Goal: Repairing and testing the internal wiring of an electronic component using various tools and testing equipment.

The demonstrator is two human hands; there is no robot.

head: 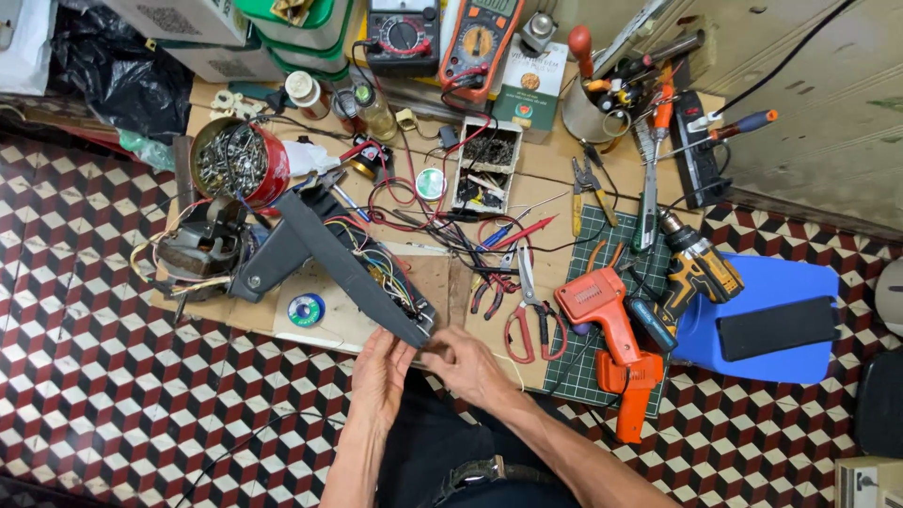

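One long dark grey housing (348, 263) lies slantwise across the cardboard-covered bench (546, 160), its open side showing a bundle of coloured wires, its near end at the bench's front edge. Two bare hands meet at that near end: the left hand (381, 369) comes up from below with its fingers (393, 337) curled against the housing's corner, and the right hand (467, 362) lies just beside it, fingers (435, 346) pinched together on something too small to make out, perhaps a wire at the housing's tip. Both forearms angle in from the bottom of the view. Around them I count one red tin of screws (237, 162), two multimeters (442, 36) at the back, one orange soldering gun (611, 343), one cordless drill (698, 268), one pair of red-handled scissors (529, 315), one small solder spool (307, 309) and one blue board (771, 320) on the patterned floor (113, 376).
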